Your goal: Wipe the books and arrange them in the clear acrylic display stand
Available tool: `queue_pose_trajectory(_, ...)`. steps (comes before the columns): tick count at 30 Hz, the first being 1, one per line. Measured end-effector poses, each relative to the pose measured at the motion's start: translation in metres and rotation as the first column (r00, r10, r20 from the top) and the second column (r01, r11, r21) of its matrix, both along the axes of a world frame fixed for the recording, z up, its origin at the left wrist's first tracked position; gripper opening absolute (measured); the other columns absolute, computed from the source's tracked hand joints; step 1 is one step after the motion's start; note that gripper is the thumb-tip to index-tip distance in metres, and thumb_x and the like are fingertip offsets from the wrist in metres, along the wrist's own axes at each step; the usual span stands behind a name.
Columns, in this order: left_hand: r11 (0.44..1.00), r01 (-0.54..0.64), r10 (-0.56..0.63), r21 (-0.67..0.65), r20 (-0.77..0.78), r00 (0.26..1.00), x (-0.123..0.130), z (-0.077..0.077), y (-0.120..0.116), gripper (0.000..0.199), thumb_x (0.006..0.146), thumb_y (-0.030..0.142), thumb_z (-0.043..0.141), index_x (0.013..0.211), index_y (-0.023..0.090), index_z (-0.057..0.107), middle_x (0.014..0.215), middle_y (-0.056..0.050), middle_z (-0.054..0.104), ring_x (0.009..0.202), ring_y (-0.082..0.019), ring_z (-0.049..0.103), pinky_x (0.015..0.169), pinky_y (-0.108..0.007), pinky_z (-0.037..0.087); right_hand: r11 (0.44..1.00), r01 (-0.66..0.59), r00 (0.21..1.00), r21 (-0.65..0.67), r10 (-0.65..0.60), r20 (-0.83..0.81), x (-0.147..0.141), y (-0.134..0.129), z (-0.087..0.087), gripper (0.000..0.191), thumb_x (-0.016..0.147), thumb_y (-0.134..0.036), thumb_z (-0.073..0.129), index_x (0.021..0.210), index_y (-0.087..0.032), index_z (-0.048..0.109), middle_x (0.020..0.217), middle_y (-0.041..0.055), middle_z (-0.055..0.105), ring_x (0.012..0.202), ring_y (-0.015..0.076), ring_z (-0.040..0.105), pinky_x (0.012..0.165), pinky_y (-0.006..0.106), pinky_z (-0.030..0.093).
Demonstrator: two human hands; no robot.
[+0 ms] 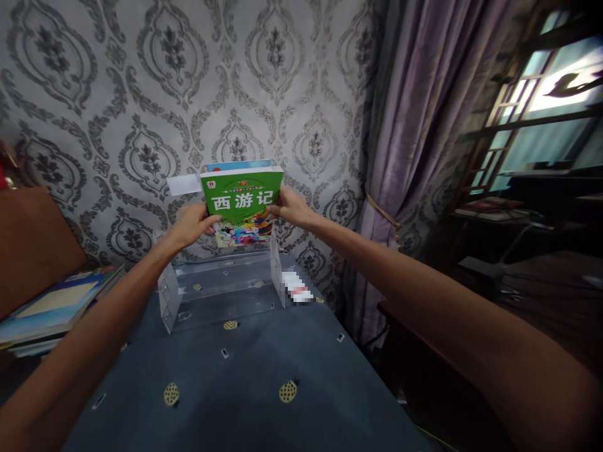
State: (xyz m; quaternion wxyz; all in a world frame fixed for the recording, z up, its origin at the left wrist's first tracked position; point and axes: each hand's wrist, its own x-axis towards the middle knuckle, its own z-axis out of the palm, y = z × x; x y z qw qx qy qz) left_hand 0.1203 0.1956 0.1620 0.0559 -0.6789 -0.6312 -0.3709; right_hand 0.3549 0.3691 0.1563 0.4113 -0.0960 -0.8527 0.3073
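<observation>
A green book (241, 186) with white Chinese characters and a colourful cartoon scene is held upright, its cover facing me. My left hand (194, 224) grips its left edge, thumb on the front. On the opposite edge my right hand (289, 207) is closed, fingers partly hidden behind. Just above the green book shows the blue top of another item (240, 165); whether it is in my hands too, I cannot tell. Below the hands stands a clear plastic book rack (221, 282) with upright side panels. A white rectangular piece (183, 184) pokes out at the book's left.
A patterned dark blue cloth (226, 389) covers the table. At the left lie stacked books (61, 301) beside a brown box-like object (35, 245). A blurred white and red item (296, 289) lies right of the rack. Patterned wallpaper and a purple curtain (405, 125) stand behind.
</observation>
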Motion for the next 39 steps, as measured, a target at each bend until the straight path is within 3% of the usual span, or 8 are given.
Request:
queue_pose_trajectory(9, 1.000, -0.006, 0.005, -0.011, -0.038, 0.999, -0.012, 0.002, -0.005, 0.032, 0.079, 0.053, 0.060, 0.084, 0.022, 0.057, 0.078, -0.004, 0.074, 0.058, -0.023, 0.071, 0.055, -0.030, 0.057, 0.999, 0.043, 0.999, -0.030, -0.043, 0.021, -0.015, 0.000, -0.009, 0.039, 0.078, -0.011, 0.064, 0.113, -0.022, 0.053, 0.093, 0.0010, 0.068, 0.083, 0.0192, 0.068, 0.070, 0.034, 0.064)
queue_pose_trajectory(13, 0.998, -0.005, 0.004, -0.056, -0.020, 1.000, -0.016, -0.005, 0.002, 0.038, 0.077, 0.060, 0.063, 0.079, 0.023, 0.058, 0.074, -0.004, 0.074, 0.057, -0.024, 0.071, 0.053, -0.030, 0.056, 0.996, 0.086, 0.994, -0.029, -0.084, 0.064, -0.014, 0.001, -0.014, 0.038, 0.077, -0.011, 0.066, 0.111, -0.021, 0.054, 0.087, -0.0012, 0.067, 0.078, 0.0175, 0.068, 0.070, 0.033, 0.063)
queue_pose_trajectory(19, 0.993, 0.080, -0.067, -0.091, 0.140, 0.988, -0.017, -0.020, 0.021, 0.038, 0.075, 0.058, 0.067, 0.084, 0.021, 0.061, 0.075, -0.004, 0.073, 0.058, -0.024, 0.071, 0.055, -0.033, 0.059, 0.992, 0.115, 0.989, -0.041, -0.111, 0.102, -0.008, 0.004, -0.019, 0.030, 0.079, -0.010, 0.062, 0.106, -0.018, 0.052, 0.088, -0.0001, 0.065, 0.072, 0.0148, 0.066, 0.062, 0.028, 0.060)
queue_pose_trajectory(28, 0.987, 0.093, -0.066, -0.132, 0.199, 0.978, -0.021, -0.032, 0.033, 0.034, 0.076, 0.052, 0.068, 0.088, 0.020, 0.063, 0.080, -0.005, 0.075, 0.061, -0.024, 0.072, 0.059, -0.036, 0.061, 0.972, 0.228, 0.963, 0.061, -0.235, 0.131, -0.007, 0.010, -0.025, 0.027, 0.079, -0.013, 0.063, 0.104, -0.018, 0.055, 0.081, -0.0016, 0.065, 0.065, 0.0147, 0.064, 0.063, 0.027, 0.055)
queue_pose_trajectory(33, 0.990, 0.065, -0.036, -0.128, 0.217, 0.976, -0.022, -0.042, 0.034, 0.034, 0.075, 0.053, 0.070, 0.084, 0.021, 0.064, 0.076, -0.005, 0.074, 0.061, -0.027, 0.073, 0.059, -0.036, 0.060, 0.927, 0.336, 0.927, 0.165, -0.357, 0.119, -0.009, 0.013, -0.029, 0.021, 0.077, -0.017, 0.067, 0.096, -0.018, 0.059, 0.081, 0.0028, 0.069, 0.079, 0.0224, 0.065, 0.075, 0.032, 0.051)
queue_pose_trajectory(39, 0.998, 0.013, 0.005, -0.069, 0.248, 0.969, -0.022, -0.049, 0.036, 0.031, 0.076, 0.047, 0.074, 0.082, 0.021, 0.057, 0.074, -0.004, 0.070, 0.059, -0.025, 0.072, 0.057, -0.037, 0.060, 0.885, 0.404, 0.890, 0.231, -0.439, 0.123, -0.010, 0.012, -0.036, 0.022, 0.083, -0.021, 0.065, 0.104, -0.017, 0.061, 0.094, 0.0071, 0.073, 0.088, 0.0233, 0.066, 0.078, 0.031, 0.049)
